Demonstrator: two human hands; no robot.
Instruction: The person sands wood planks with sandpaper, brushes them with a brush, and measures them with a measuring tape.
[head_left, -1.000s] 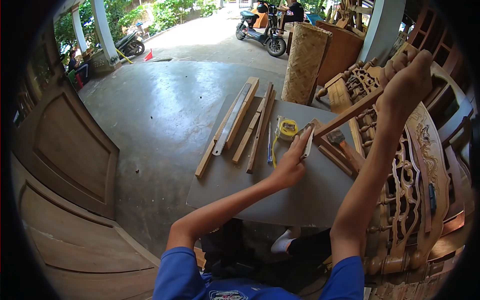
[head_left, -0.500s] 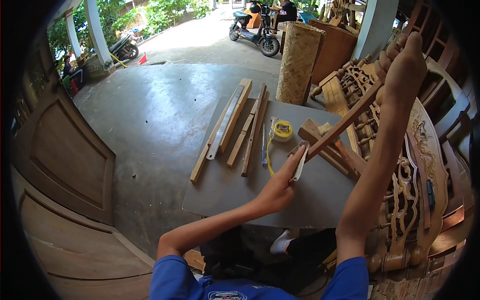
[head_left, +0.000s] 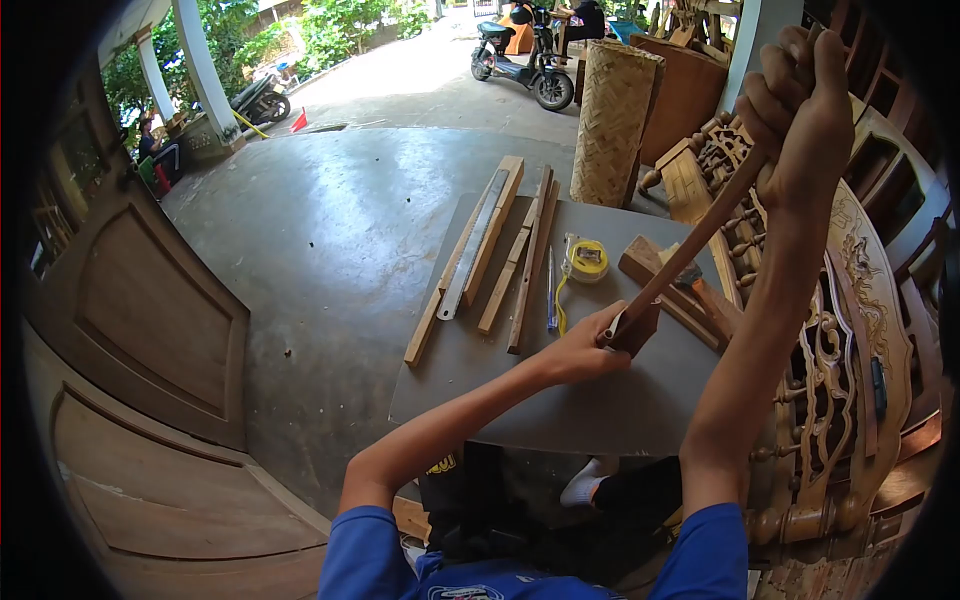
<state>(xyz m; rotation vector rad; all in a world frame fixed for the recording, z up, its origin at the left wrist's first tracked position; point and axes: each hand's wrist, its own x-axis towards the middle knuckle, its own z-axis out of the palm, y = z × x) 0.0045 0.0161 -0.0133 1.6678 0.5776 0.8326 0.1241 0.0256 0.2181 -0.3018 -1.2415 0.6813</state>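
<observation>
My right hand [head_left: 808, 125] is closed around the upper end of a narrow wooden strip [head_left: 706, 232], held up at a slant over the table. At the strip's lower end, my left hand [head_left: 580, 348] pinches a folded piece of sandpaper [head_left: 641, 332] against the wood. Just beyond that hand lie a yellow tape measure [head_left: 588, 261] and a blue pen [head_left: 551, 292]. Behind the strip, a brush [head_left: 690, 268] rests by a wooden block [head_left: 645, 262]. Further left are several wooden strips [head_left: 528, 262] and a metal ruler [head_left: 474, 243].
The grey table [head_left: 440, 400] stands before me. Carved wooden furniture [head_left: 850, 330] crowds the right side, and wooden panels [head_left: 150, 310] stand at left. A woven bamboo roll [head_left: 615, 125] rises behind the table. Further off are a scooter [head_left: 525, 60] and seated people.
My left hand has turned on the strip's lower end, so the sandpaper's pale side shows less. The right hand has risen slightly, and the view has shifted a little left.
</observation>
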